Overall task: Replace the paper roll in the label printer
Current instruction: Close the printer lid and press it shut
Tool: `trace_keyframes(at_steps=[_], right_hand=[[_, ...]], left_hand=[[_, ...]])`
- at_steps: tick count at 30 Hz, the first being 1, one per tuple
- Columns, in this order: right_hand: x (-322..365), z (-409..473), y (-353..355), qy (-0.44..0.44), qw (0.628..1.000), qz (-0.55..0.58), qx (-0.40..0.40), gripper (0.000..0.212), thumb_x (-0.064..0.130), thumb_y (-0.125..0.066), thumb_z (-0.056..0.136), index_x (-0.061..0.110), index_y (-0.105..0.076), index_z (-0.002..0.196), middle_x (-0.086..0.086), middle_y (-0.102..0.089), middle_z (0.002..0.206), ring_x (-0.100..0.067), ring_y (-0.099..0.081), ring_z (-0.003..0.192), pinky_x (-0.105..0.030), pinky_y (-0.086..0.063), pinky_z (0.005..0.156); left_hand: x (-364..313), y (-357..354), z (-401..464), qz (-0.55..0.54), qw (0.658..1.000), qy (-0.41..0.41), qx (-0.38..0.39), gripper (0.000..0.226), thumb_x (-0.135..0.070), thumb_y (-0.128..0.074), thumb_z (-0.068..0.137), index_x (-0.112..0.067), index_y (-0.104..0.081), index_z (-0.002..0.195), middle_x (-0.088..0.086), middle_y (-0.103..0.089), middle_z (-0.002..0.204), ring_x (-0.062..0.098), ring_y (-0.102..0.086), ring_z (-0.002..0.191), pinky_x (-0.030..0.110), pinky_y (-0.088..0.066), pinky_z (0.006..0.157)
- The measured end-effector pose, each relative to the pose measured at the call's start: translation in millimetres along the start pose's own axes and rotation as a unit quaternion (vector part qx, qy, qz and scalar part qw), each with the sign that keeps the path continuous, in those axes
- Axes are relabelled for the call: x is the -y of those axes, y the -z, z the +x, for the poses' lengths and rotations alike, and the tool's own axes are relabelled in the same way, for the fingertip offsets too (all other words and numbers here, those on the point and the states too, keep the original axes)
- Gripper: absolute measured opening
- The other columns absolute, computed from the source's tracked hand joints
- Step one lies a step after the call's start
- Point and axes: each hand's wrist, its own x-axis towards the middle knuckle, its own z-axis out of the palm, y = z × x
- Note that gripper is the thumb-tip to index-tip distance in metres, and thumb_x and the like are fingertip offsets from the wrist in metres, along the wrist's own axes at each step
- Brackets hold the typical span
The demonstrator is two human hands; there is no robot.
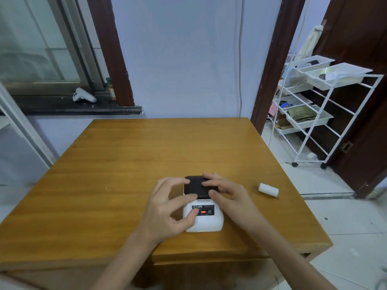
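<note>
A small white label printer (pixel 206 221) with a black lid (pixel 195 188) sits near the front of the wooden table (pixel 125 164). A red light glows on its front panel. My left hand (pixel 165 208) grips the printer's left side, index finger on the lid and thumb at the front panel. My right hand (pixel 226 191) holds the lid's right edge, fingers on top and thumb at its front corner. A white paper roll (pixel 268 190) lies on its side on the table, to the right of the printer and clear of both hands.
A white wire trolley (pixel 318 114) with trays stands on the tiled floor at the right, beside a dark door. A dark windowsill (pixel 73 106) at the back left carries a white controller (pixel 83 96) and a small bottle.
</note>
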Motion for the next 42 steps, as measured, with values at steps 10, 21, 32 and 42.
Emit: trace_keyframes(at_steps=[10, 21, 32, 42], right_hand=[[-0.5, 10.5, 3.2, -0.118, 0.983, 0.139, -0.014, 0.041, 0.022, -0.061, 0.094, 0.022, -0.056, 0.135, 0.007, -0.068, 0.123, -0.003, -0.066, 0.107, -0.027, -0.052, 0.092], [-3.0, 16.9, 15.3, -0.107, 0.989, 0.092, 0.049, 0.043, 0.017, -0.062, 0.093, 0.018, -0.053, 0.136, 0.001, -0.062, 0.133, -0.007, -0.057, 0.124, -0.032, -0.044, 0.108], [-11.0, 5.0, 10.1, -0.095, 0.992, 0.079, -0.022, 0.051, 0.035, -0.069, 0.087, 0.029, -0.055, 0.136, 0.007, -0.062, 0.135, -0.002, -0.055, 0.125, -0.033, -0.045, 0.107], [-5.0, -9.7, 2.6, -0.095, 0.992, -0.009, 0.085, 0.091, 0.039, -0.063, 0.079, 0.038, -0.009, 0.153, 0.019, -0.040, 0.149, 0.001, -0.043, 0.132, -0.031, -0.037, 0.111]], left_hand=[[9.2, -5.0, 16.1, -0.246, 0.865, 0.394, 0.190, 0.067, -0.078, -0.049, 0.076, -0.048, -0.048, 0.136, -0.023, -0.055, 0.135, -0.004, -0.048, 0.127, 0.026, -0.041, 0.106], [18.2, -1.4, 17.9, -0.291, 0.846, 0.393, 0.214, 0.073, -0.073, -0.064, 0.076, -0.051, -0.043, 0.143, -0.009, -0.057, 0.140, 0.009, -0.049, 0.133, 0.044, -0.039, 0.113], [3.4, 3.0, 16.4, -0.172, 0.869, 0.317, 0.339, 0.122, -0.078, -0.076, 0.054, -0.067, 0.006, 0.144, -0.022, -0.032, 0.150, 0.006, -0.038, 0.135, 0.042, -0.036, 0.112], [-5.7, 6.4, 17.5, -0.148, 0.886, 0.315, 0.306, 0.116, -0.059, -0.080, 0.062, -0.067, 0.001, 0.144, -0.024, -0.029, 0.153, -0.002, -0.034, 0.136, 0.032, -0.036, 0.111]])
